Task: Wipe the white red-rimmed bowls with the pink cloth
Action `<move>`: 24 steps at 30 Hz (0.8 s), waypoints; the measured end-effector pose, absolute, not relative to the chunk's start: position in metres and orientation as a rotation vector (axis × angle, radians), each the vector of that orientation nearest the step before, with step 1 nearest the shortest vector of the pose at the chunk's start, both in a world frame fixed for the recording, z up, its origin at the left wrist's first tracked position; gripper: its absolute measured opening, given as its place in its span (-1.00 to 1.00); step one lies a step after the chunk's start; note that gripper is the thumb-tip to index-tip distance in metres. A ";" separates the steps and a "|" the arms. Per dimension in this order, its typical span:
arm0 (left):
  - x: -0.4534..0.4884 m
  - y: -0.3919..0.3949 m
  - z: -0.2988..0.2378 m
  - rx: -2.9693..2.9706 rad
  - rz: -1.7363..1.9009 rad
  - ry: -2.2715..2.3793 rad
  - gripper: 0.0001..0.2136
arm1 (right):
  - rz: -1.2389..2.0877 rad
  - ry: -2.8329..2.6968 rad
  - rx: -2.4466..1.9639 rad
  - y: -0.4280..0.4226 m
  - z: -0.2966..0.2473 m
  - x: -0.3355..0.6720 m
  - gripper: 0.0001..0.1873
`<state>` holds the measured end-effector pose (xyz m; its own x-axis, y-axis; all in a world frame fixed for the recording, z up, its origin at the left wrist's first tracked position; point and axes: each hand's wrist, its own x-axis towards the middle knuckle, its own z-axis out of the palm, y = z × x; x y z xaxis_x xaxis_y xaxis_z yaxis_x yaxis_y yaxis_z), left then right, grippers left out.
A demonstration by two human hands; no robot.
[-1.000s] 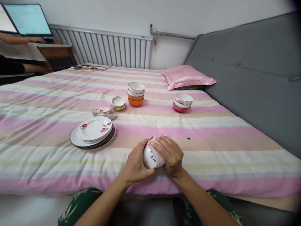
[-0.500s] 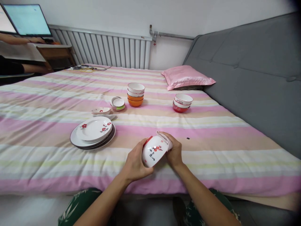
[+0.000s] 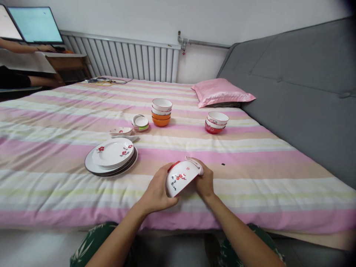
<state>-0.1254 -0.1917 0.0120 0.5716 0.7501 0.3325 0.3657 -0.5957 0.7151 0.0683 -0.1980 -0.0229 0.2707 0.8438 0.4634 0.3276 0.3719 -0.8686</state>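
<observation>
A white bowl [image 3: 180,178] with red blossoms and dark lettering is tilted on its side above the front of the bed. My left hand [image 3: 159,191] grips it from the left, thumb below and fingers behind. At the bowl's right rim, my right hand [image 3: 205,180] is closed on a folded pale cloth [image 3: 196,163] that presses against the rim. The bowl's inside faces away from me, and most of my right fingers are hidden behind the bowl and cloth.
A plate stack [image 3: 112,154] lies to the left, small dishes [image 3: 121,131] and saucers [image 3: 141,121] behind it. Farther back stand a stack of white and orange bowls [image 3: 161,113] and another bowl stack [image 3: 216,122]. A pink pillow [image 3: 222,92] rests near the grey headboard [image 3: 292,74]. A person's hand [image 3: 46,48] is at a desk.
The bowl has turned a little in my hands, its rim now showing along the lower right edge. My left hand has shifted slightly left; the cloth stays at the rim.
</observation>
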 end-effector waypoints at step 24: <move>-0.124 -0.186 0.025 1.819 0.898 1.214 -0.50 | 0.420 -1.642 -1.486 -0.209 -0.011 0.066 -0.34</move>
<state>-0.1238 -0.1863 0.0252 0.3016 0.9431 0.1399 0.4099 -0.2608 0.8741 0.0662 -0.2095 -0.0111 0.0776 0.9279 0.3646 0.6392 0.2344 -0.7325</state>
